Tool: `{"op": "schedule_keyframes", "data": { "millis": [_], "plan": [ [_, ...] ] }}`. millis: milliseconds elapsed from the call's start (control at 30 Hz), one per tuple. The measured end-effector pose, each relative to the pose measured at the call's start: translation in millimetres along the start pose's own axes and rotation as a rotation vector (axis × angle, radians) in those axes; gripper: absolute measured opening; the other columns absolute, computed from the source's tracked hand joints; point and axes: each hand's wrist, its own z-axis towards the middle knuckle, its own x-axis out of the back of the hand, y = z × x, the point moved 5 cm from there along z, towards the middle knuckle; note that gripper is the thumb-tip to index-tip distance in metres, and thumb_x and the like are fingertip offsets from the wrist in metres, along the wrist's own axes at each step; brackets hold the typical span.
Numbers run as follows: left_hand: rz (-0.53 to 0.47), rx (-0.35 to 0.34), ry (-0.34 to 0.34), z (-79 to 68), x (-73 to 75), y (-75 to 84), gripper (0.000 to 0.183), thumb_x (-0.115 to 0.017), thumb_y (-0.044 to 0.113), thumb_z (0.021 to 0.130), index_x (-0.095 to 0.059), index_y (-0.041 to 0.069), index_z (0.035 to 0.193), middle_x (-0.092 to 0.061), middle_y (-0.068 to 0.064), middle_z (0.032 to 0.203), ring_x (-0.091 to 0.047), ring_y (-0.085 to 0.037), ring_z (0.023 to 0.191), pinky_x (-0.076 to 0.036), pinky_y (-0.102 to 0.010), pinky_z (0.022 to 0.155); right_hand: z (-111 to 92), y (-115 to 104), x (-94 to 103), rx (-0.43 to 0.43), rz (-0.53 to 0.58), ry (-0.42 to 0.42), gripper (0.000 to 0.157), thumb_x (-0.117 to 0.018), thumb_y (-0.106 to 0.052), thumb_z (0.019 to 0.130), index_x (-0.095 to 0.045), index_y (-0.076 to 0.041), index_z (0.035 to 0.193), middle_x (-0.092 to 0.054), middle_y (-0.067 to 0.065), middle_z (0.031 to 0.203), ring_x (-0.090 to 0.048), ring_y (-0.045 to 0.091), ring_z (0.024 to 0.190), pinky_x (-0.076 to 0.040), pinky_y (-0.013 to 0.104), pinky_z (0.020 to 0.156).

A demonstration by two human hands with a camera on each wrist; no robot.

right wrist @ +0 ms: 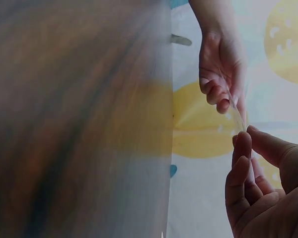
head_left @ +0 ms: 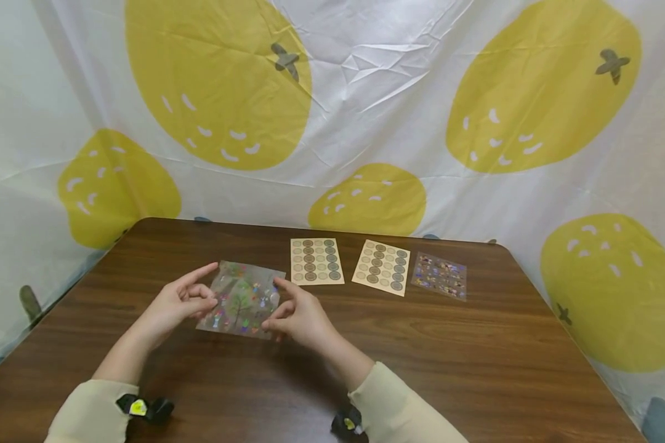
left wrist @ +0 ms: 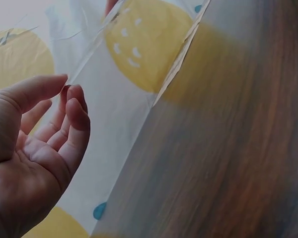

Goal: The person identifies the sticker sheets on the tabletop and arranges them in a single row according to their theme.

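Observation:
A clear sticker sheet (head_left: 241, 301) with small colourful figures and a green tree is held up over the table's left part. My left hand (head_left: 173, 307) pinches its left edge between thumb and fingers, the index finger stretched along the upper corner. On the opposite edge my right hand (head_left: 302, 317) pinches the sheet, its index fingertip near the upper right corner. From the left wrist view, the left hand (left wrist: 39, 134) has thumb and fingertips together at the thin sheet. Seen edge-on in the right wrist view, the sheet runs between both hands, the right hand (right wrist: 268, 183) nearer.
Two cream sheets of round stickers, one (head_left: 317, 261) behind the right hand and another (head_left: 381, 267) beside it, lie on the brown wooden table (head_left: 449, 357). To their right lies a second clear sticker sheet (head_left: 440, 275). A fruit-patterned curtain (head_left: 366, 111) hangs behind the table.

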Motion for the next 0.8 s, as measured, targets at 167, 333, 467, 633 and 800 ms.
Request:
{"op": "schedule_keyframes", "data": {
  "millis": [167,333,467,633,800],
  "plan": [
    [0.028,0.015,-0.035,-4.1,3.5,-2.3,0.064,-0.063,0.01,0.084,-0.032,0.013,0.139,-0.06,-0.01,0.079,-0.055,-0.015,0.064,-0.049,-0.033,0.055,-1.1,-1.0,-4.3,-0.015,-0.024,-0.009,0.08,-0.074,-0.004,0.071,-0.033,-0.015,0.138,-0.065,0.003,0.066,-0.058,0.021,0.046,-0.049,0.038,0.047],
    [0.071,0.014,-0.095,-8.0,4.9,-3.3,0.065,-0.064,0.009,0.083,-0.032,0.009,0.139,-0.061,-0.012,0.077,-0.055,-0.017,0.062,-0.05,-0.036,0.057,-3.1,0.0,-9.4,-0.04,-0.032,-0.024,0.082,-0.075,-0.005,0.069,-0.033,-0.015,0.139,-0.064,0.003,0.065,-0.058,0.021,0.046,-0.049,0.036,0.046],
    [0.084,0.043,-0.13,-12.4,6.7,-3.4,0.066,-0.065,0.01,0.082,-0.032,0.009,0.139,-0.061,-0.015,0.078,-0.057,-0.022,0.062,-0.05,-0.038,0.058,-3.5,2.0,-12.8,-0.048,-0.024,-0.038,0.081,-0.075,-0.005,0.069,-0.033,-0.013,0.138,-0.064,0.004,0.065,-0.057,0.02,0.045,-0.049,0.034,0.045],
    [0.084,0.077,-0.185,-18.1,7.7,-4.9,0.068,-0.064,0.01,0.083,-0.028,0.007,0.14,-0.06,-0.017,0.079,-0.058,-0.024,0.064,-0.05,-0.039,0.059,-4.5,4.6,-17.2,-0.069,-0.034,-0.06,0.081,-0.075,-0.005,0.07,-0.033,-0.014,0.138,-0.065,0.002,0.065,-0.057,0.02,0.044,-0.047,0.031,0.041],
    [0.091,0.104,-0.206,-22.8,9.1,-9.4,0.067,-0.064,0.012,0.083,-0.028,0.008,0.14,-0.06,-0.018,0.081,-0.059,-0.024,0.066,-0.05,-0.04,0.06,-6.0,8.8,-23.3,-0.085,-0.045,-0.076,0.081,-0.076,-0.005,0.069,-0.034,-0.014,0.138,-0.065,0.001,0.064,-0.057,0.02,0.043,-0.045,0.03,0.039]
  ]
}}
